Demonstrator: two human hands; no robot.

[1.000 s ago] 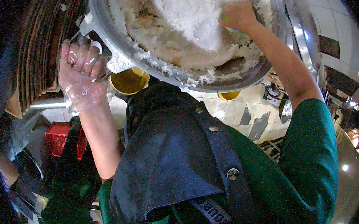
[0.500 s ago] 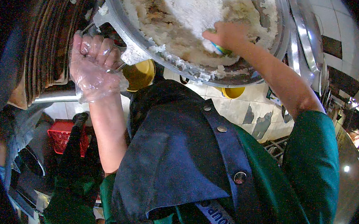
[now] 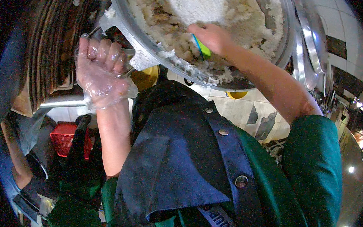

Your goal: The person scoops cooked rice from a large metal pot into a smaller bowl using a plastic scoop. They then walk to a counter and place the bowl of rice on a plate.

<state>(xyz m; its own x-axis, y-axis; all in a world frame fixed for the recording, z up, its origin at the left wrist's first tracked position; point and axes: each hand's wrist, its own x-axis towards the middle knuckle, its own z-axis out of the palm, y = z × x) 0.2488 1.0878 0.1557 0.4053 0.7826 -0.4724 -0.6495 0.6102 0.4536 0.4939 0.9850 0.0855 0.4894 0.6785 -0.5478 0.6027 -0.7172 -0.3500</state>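
Observation:
A large round metal pot (image 3: 148, 52) is tilted toward me, its inside crusted with white and brownish rice-like residue (image 3: 172, 31). My left hand (image 3: 103, 67), in a clear plastic glove, is closed around the pot's thin metal handle beside a lug on the rim. Inside the pot, my bare right hand (image 3: 211, 38) grips a bright green, blue-edged scraper-like tool (image 3: 203, 49) against the residue near the close wall. The hand covers part of the tool, so its full shape cannot be told. White clumps (image 3: 174, 59) cling along the near rim.
A stack of brown boards or trays (image 3: 55, 43) stands at the left. Below the pot are yellow containers (image 3: 145, 77) on a tiled floor (image 3: 242, 111). A red crate (image 3: 67, 139) and another person's forearm (image 3: 14, 157) show lower left. Metal lids or pans (image 3: 308, 42) lean at right.
My right hand has moved left with the tool, showing more of its green side. The pot and my left hand have shifted slightly right and down. Another person's forearm has appeared lower left.

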